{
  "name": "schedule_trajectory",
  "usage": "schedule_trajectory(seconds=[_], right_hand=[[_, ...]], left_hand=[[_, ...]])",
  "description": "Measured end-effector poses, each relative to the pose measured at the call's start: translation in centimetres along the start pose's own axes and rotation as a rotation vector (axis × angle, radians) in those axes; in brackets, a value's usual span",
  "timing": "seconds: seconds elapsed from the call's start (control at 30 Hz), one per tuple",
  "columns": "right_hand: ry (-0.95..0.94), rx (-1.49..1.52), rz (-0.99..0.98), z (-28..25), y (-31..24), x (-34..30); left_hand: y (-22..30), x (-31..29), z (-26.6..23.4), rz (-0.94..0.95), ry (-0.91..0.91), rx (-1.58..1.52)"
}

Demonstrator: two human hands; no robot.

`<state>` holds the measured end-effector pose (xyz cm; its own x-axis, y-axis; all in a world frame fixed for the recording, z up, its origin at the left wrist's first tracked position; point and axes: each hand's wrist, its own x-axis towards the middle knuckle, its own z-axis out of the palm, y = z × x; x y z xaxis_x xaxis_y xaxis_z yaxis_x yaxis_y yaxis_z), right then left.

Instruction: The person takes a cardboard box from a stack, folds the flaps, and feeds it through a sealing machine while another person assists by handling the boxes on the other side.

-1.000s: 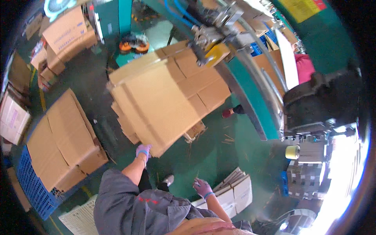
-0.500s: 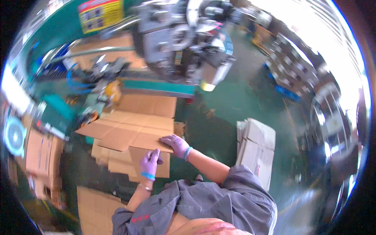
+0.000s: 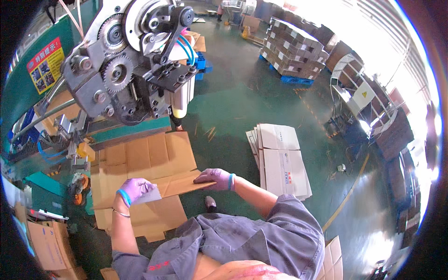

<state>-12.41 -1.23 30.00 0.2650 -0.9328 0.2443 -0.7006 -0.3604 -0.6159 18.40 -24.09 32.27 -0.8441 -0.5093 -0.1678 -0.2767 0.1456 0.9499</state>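
Pinching pale sheet (image 3: 150, 195) in left hand (image 3: 137, 189), right hand (image 3: 215, 179) on cardboard (image 3: 179, 182), its grip unclear

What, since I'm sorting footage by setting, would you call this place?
Probably a carton factory or packaging workshop: there is a large geared machine, creased cardboard near it, and box-like bundles stacked on a blue pallet.
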Motion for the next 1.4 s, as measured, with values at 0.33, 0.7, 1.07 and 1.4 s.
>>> schedule_trajectory(seconds=[0.33, 0.7, 1.07, 1.4], right_hand=[[-0.005, 0.214, 0.048, -2.1, 5.3, 1.0], [0.403, 0.72, 0.049, -15.7, 8.5, 1.8], [0.772, 1.334, 0.287, -25.6, 10.8, 14.8], [0.816, 1.123, 0.302, -25.1, 10.6, 13.3]], left_hand=[[1.0, -5.1, 3.2, 0.552, 0.784, 1.315], [16.6, 4.0, 4.7, 0.409, 0.97, 1.542], [15.7, 7.0, 0.6, 0.333, 0.88, 1.08], [15.2, 7.2, -2.3, 0.362, 0.771, 0.966]])
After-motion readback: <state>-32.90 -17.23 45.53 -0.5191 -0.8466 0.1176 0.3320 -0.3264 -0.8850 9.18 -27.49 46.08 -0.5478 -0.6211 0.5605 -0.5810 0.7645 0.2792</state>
